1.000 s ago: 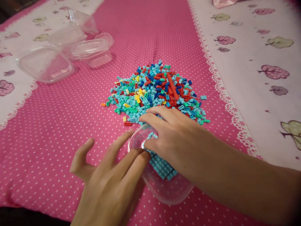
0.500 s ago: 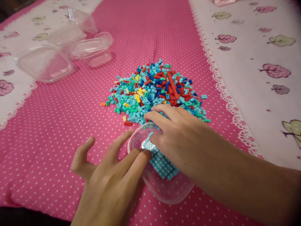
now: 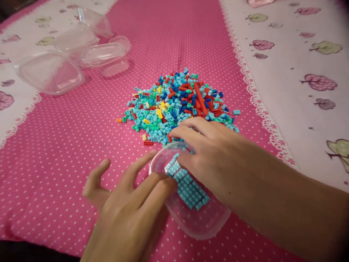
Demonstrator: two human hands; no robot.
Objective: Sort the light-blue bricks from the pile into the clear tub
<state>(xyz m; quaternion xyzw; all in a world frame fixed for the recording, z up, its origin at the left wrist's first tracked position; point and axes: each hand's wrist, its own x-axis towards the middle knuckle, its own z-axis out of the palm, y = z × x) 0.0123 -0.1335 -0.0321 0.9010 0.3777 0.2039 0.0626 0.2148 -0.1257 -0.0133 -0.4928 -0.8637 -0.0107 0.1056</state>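
A panel of joined light-blue toy building bricks [image 3: 192, 191] lies in a shallow clear plastic container [image 3: 201, 227]. My left hand [image 3: 133, 203] reaches over the container's left side. Its thumb and forefinger come together at the panel's left edge, while the other fingers spread outward; the exact contact is hidden. My right hand [image 3: 208, 156] bends over the far right rim, thumb inside near the panel's narrow top end and fingers outside beyond the rim. Just past those fingertips rises a pile of loose small bricks [image 3: 169, 105], mostly light blue, with red, dark blue, green and yellow ones.
Several clear plastic containers and lids [image 3: 51, 78] lie at the back left. A pink dotted tablecloth [image 3: 68, 145] with white lace-edged side bands covers the table. Stray bricks lie around the pile, including an orange one [image 3: 119, 120] and a light-blue one [image 3: 236, 112].
The container and the brick panel have shifted slightly right and toward me. My right hand has moved a little to the right with them; my left hand has barely moved.
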